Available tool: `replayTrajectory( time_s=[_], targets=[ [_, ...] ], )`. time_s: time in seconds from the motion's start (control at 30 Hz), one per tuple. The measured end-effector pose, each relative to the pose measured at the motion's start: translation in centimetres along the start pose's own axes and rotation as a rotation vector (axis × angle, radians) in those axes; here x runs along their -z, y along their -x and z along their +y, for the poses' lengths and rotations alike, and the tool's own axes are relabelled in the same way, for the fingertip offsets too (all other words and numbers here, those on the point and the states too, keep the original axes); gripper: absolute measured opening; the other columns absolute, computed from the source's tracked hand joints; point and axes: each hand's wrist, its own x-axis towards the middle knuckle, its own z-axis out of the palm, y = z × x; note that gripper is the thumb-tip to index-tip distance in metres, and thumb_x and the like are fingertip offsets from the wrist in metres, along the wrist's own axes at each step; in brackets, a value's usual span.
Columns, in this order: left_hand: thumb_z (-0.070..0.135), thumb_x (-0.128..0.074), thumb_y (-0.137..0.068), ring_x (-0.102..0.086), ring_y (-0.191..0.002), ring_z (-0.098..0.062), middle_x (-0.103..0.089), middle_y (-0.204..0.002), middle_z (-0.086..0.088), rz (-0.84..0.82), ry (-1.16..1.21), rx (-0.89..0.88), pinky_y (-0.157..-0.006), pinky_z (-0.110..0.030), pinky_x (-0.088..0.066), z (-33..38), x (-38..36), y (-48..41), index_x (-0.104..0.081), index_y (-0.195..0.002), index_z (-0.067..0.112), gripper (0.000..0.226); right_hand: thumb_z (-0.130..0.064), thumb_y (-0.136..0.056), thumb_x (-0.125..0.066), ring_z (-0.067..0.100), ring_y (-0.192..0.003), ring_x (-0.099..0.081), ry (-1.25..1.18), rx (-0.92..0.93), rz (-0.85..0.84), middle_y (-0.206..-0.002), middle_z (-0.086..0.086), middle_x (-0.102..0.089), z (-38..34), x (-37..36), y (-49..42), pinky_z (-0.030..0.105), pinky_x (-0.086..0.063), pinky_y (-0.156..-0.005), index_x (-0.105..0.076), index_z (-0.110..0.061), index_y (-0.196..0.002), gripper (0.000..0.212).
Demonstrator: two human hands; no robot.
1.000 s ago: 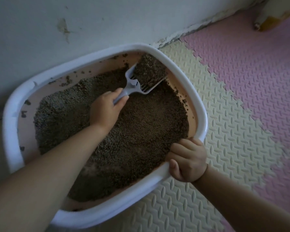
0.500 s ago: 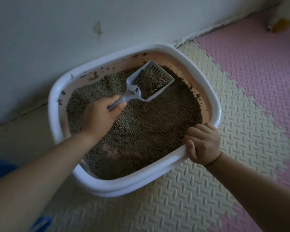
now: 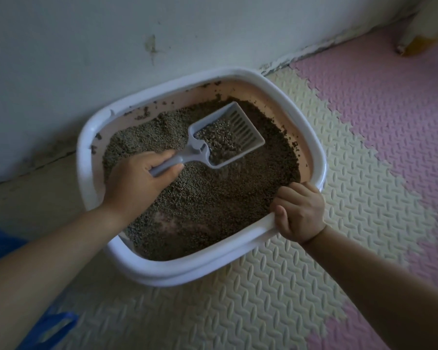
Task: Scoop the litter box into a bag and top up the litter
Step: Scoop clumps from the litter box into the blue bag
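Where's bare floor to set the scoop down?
Cream mat is bare between the litter box and pink mat, and in front of the box. Crowded: behind the box at the wall; blue item lower left.

Cream and pink diamond-textured foam floor mats [image 3: 263, 299] carry a white-rimmed plastic litter box [image 3: 187, 271] at centre; a blue plastic object [image 3: 48, 329] lies at eight o'clock.

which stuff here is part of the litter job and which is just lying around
Job: litter box, scoop, litter, left hand gripping scoop, right hand gripping box rim, blue item (maybe the bag).
Lying about: foam mats, yellowish object.
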Motion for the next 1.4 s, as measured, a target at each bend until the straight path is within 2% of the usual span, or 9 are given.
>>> replayTrajectory(
  time_s=[0.13,0.37,0.53,0.6,0.73,0.83,1.0,1.27,1.4],
  targets=[
    [0.061,-0.054,-0.077,-0.063,-0.092,-0.007,-0.063,-0.104,0.014,0.044,0.026,0.028,-0.081,-0.025,-0.049,-0.1,0.4,0.4,-0.066,-0.119,0.018,0.061,-0.028,-0.097,-0.025,0.024,-0.053,-0.047,0.019,-0.022,0.003,-0.062,0.004,-0.053,-0.1,0.0,0.1,0.034,-0.037,-0.053,-0.060,-0.011,-0.060,0.053],
    [0.054,-0.064,-0.081,-0.063,-0.093,-0.005,-0.063,-0.108,0.012,0.030,0.019,0.051,-0.077,-0.015,-0.044,0.2,0.8,1.2,-0.064,-0.120,0.017,0.054,-0.036,-0.097,-0.029,0.025,-0.064,-0.049,0.044,-0.081,-0.001,-0.071,0.005,-0.056,-0.5,0.3,0.4,0.034,-0.035,-0.065,-0.062,-0.012,-0.066,0.051],
    [0.050,-0.059,-0.077,-0.060,-0.097,0.000,-0.062,-0.108,0.015,0.031,-0.010,0.074,-0.080,-0.006,-0.039,0.6,1.4,1.5,-0.067,-0.118,0.018,0.052,-0.047,-0.097,-0.030,0.023,-0.075,-0.047,0.038,-0.229,0.047,-0.075,0.006,-0.057,-1.5,0.3,1.0,0.032,-0.030,-0.073,-0.063,-0.011,-0.067,0.057],
    [0.050,-0.060,-0.077,-0.061,-0.095,-0.002,-0.063,-0.105,0.014,0.030,-0.025,0.079,-0.078,-0.007,-0.040,0.7,1.8,1.4,-0.068,-0.117,0.019,0.051,-0.047,-0.097,-0.029,0.022,-0.077,-0.046,0.041,-0.254,0.058,-0.076,0.005,-0.057,-1.6,0.3,1.1,0.030,-0.027,-0.075,-0.063,-0.011,-0.067,0.058],
    [0.047,-0.067,-0.080,-0.063,-0.088,-0.007,-0.068,-0.103,0.008,0.053,-0.037,0.060,-0.076,-0.014,-0.046,0.8,2.0,1.3,-0.068,-0.115,0.017,0.046,-0.043,-0.099,-0.026,0.022,-0.074,-0.046,0.056,-0.226,0.045,-0.073,0.004,-0.056,-1.4,0.2,1.1,0.033,-0.030,-0.072,-0.062,-0.011,-0.066,0.058],
    [0.060,-0.059,-0.075,-0.065,-0.085,-0.009,-0.069,-0.099,0.007,-0.001,-0.049,0.039,-0.077,-0.028,-0.052,0.8,1.8,1.3,-0.069,-0.114,0.020,0.057,-0.039,-0.099,-0.026,0.022,-0.072,-0.045,0.057,-0.219,0.048,-0.071,0.004,-0.054,-1.4,0.1,1.0,0.034,-0.031,-0.070,-0.061,-0.011,-0.065,0.056],
    [0.062,-0.055,-0.073,-0.064,-0.082,-0.009,-0.069,-0.097,0.010,0.024,-0.049,0.041,-0.073,-0.023,-0.050,0.7,1.7,1.0,-0.069,-0.113,0.022,0.059,-0.035,-0.099,-0.026,0.022,-0.070,-0.045,0.054,-0.211,0.060,-0.070,0.004,-0.054,-1.2,-0.1,1.1,0.035,-0.033,-0.069,-0.060,-0.011,-0.065,0.054],
    [0.037,-0.069,-0.081,-0.063,-0.084,-0.008,-0.066,-0.100,0.012,0.030,-0.068,0.070,-0.074,-0.014,-0.045,0.7,2.0,0.2,-0.068,-0.114,0.022,0.036,-0.034,-0.098,-0.026,0.021,-0.069,-0.044,0.062,-0.199,0.106,-0.068,0.004,-0.054,-1.0,-0.5,1.3,0.035,-0.032,-0.069,-0.059,-0.012,-0.063,0.053],
    [0.036,-0.070,-0.081,-0.061,-0.085,-0.005,-0.065,-0.098,0.013,0.007,-0.084,0.091,-0.073,-0.013,-0.042,0.4,1.7,0.2,-0.068,-0.115,0.021,0.037,-0.037,-0.099,-0.024,0.022,-0.067,-0.046,0.048,-0.180,0.117,-0.068,0.004,-0.055,-0.9,-0.6,1.3,0.036,-0.033,-0.068,-0.059,-0.012,-0.063,0.057]
  ],
)
